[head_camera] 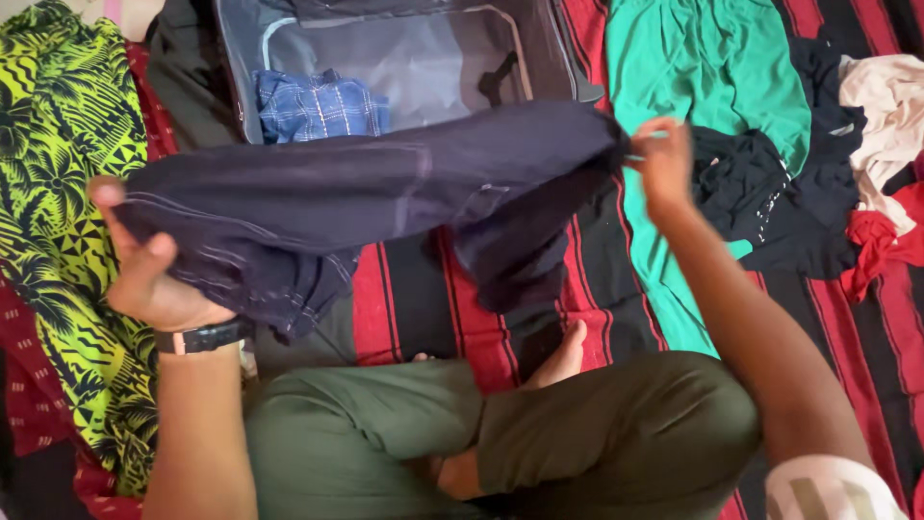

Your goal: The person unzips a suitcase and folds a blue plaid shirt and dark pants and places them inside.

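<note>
From the head camera, a dark navy denim garment (366, 193) hangs stretched above the red-and-black striped cloth (597, 279). The left hand (144, 270) grips its left end; the right hand (662, 164) pinches its right end. Beyond lies an open grey suitcase (433, 58) holding a blue checked shirt (318, 104).

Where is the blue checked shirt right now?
In the head view, the blue checked shirt lies folded inside the open suitcase, at its left side, just behind the dark trousers.
</note>
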